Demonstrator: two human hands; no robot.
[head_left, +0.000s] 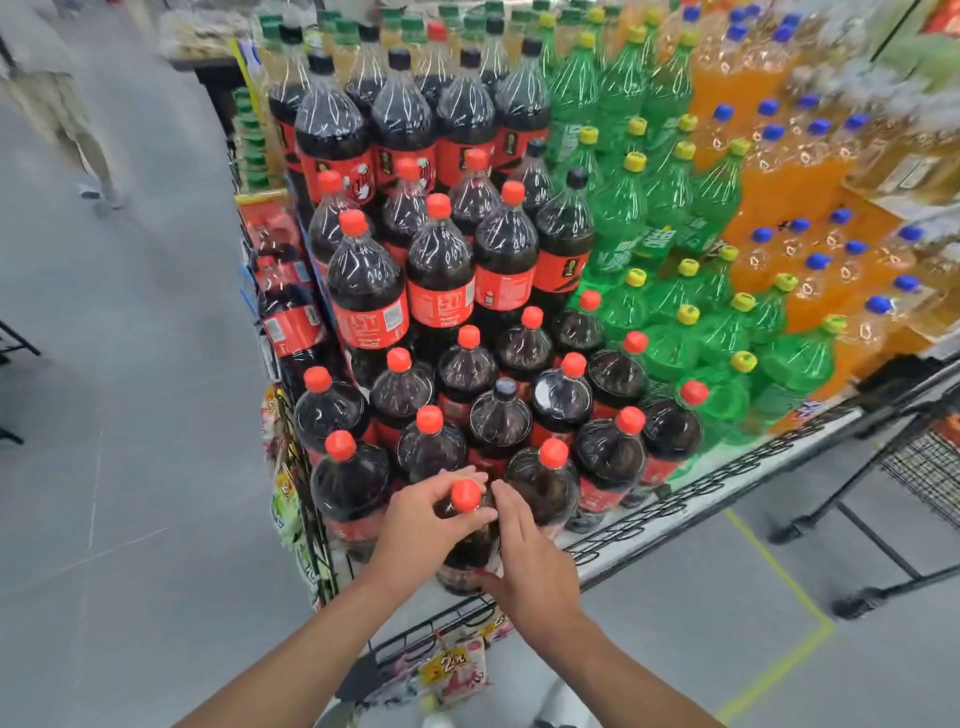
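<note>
A large cola bottle (467, 551) with a red cap stands at the front corner of a wire display shelf (727, 483). My left hand (421, 519) grips its neck just under the cap, fingers and thumb curled round it. My right hand (530, 556) lies flat against the bottle's right side with straight fingers. Behind it stand several more cola bottles (431, 441) in stepped rows.
Green soda bottles (670, 291) and orange soda bottles (779, 182) fill the display to the right. A black shopping cart (914, 467) stands at the far right. Snack packets (283, 499) hang on the rack's left side. A person (67, 119) walks on the grey floor at upper left.
</note>
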